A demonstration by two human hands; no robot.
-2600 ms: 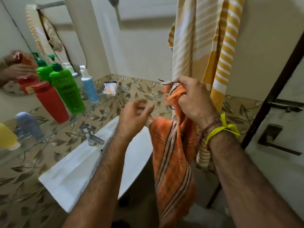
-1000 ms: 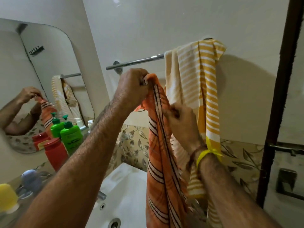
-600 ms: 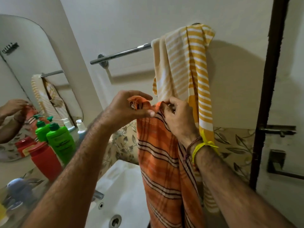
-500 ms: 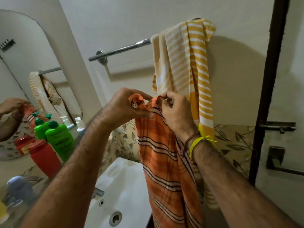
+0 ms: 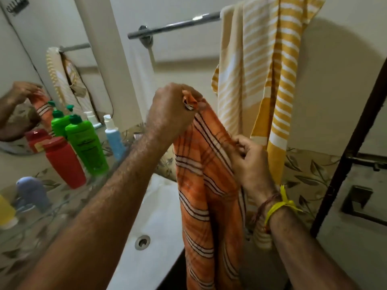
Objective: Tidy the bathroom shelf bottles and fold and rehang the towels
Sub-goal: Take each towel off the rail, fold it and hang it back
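Landmark: I took the chrome towel rail [image 5: 173,25] on the wall as my reference for every place below.
Orange towel: I saw the orange striped towel [image 5: 206,189] hanging free in the air below the rail, off it, and draping down in front of the white sink [image 5: 155,218].
Left hand: my left hand [image 5: 170,109] was below the rail's left bracket, fingers curled and pinching the towel's bunched top corner.
Right hand: my right hand [image 5: 249,162] sat lower and to the right of that, under the rail's covered end, thumb and fingers pinching the towel's upper edge (the yellow wrist tie [image 5: 281,205] made it easy to tell apart).
Yellow towel: the yellow striped towel [image 5: 266,65] hung over the rail's right end, just behind my right hand.
Bottles: left of and below the rail, on the glass shelf [image 5: 56,208], stood a red bottle [image 5: 63,162], a green bottle [image 5: 87,145] touching it, and a blue spray bottle [image 5: 113,137] just beside.
Mirror: the mirror [image 5: 27,65] lay left of the rail, above the shelf.
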